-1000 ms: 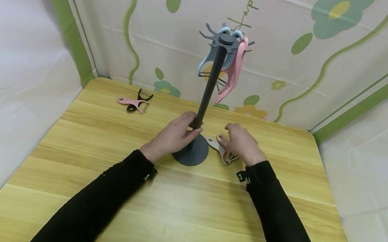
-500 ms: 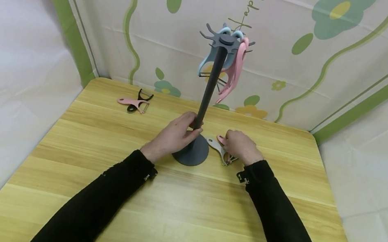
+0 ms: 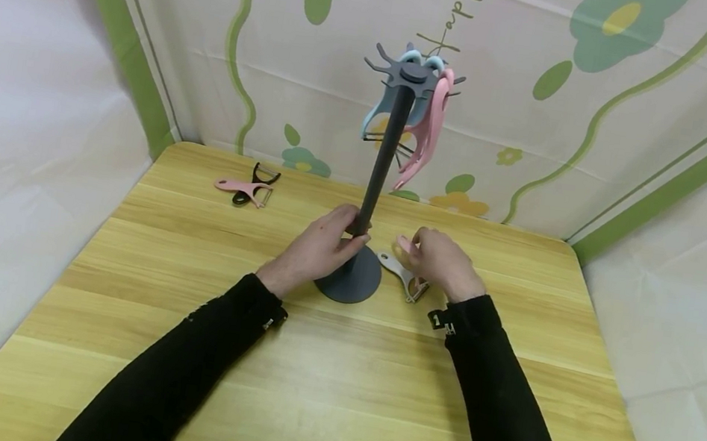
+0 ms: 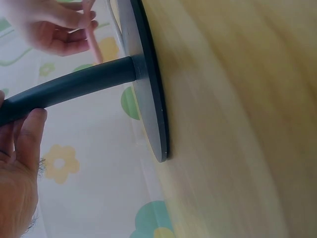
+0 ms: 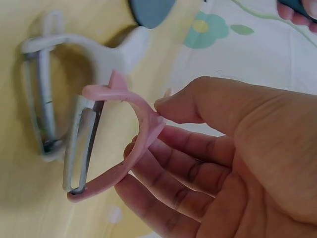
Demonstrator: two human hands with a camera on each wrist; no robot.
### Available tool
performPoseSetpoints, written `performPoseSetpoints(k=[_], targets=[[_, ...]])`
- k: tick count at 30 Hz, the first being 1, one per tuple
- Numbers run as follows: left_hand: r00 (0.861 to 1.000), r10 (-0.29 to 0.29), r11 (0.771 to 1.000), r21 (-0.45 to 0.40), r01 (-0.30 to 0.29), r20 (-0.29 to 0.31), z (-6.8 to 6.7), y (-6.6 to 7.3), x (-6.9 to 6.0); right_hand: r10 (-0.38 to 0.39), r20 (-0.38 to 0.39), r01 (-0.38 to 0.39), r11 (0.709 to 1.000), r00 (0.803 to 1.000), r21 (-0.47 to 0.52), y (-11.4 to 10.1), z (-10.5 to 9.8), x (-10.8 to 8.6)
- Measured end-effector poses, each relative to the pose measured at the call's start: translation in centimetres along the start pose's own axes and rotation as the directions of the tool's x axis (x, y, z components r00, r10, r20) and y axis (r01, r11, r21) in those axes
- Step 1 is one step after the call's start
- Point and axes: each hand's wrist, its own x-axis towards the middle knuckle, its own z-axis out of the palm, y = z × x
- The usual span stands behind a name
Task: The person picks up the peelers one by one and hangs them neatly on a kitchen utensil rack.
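Note:
The left hand [image 3: 319, 242] grips the dark pole [image 3: 382, 172] of a stand low down, just above its round base [image 3: 351, 284]. In the right wrist view, the right hand [image 5: 213, 153] pinches a pink peeler [image 5: 141, 134] between thumb and fingers, its blade end pointing away from the palm. A white peeler [image 5: 106, 57] lies on the table beside it; in the head view this white peeler [image 3: 396, 267] is between the base and the right hand [image 3: 445, 263]. From the left wrist view, the pink peeler [image 4: 92, 42] shows beyond the pole.
Light blue peelers [image 3: 378, 107] and pink peelers [image 3: 432, 130] hang from the hooks at the stand's top. A pink peeler [image 3: 235, 185] lies across a black peeler [image 3: 240, 198] at the table's back left. A patterned cloth [image 3: 352, 39] rises behind the table [image 3: 328, 398].
The right hand has closed on the pink peeler beside the white one and lifted it off the table. The left hand and the stand stay where they were.

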Motion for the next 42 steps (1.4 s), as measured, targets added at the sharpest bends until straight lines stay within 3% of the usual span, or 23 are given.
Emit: performPoseSetpoints(k=[9, 15, 29, 35, 42], targets=[[1.000, 0.010, 1.000, -0.001, -0.010, 0.000, 0.0, 0.0, 0.0, 0.012, -0.002, -0.012, 0.993, 1.000, 0.117, -1.1, -1.6, -0.9], [1.000, 0.014, 1.000, 0.001, -0.014, 0.006, 0.0, 0.0, 0.1, -0.034, -0.082, 0.045, 0.990, 0.996, 0.137, -2.0, -2.7, -1.5], [1.000, 0.030, 1.000, -0.004, -0.030, 0.005, -0.2, 0.1, 0.3, -0.052, -0.214, 0.099, 0.972, 0.975, 0.215, -3.7, -5.1, -2.8], [1.000, 0.028, 0.999, -0.018, -0.028, 0.002, -0.2, 0.1, 0.3, -0.076, -0.308, 0.150, 0.963, 0.948, 0.223, -4.4, -5.8, -3.7], [1.000, 0.024, 0.999, -0.032, -0.024, -0.012, -0.3, 0.0, 0.3, -0.079, -0.449, 0.196, 0.955, 0.890, 0.221, -5.5, -6.6, -5.0]])
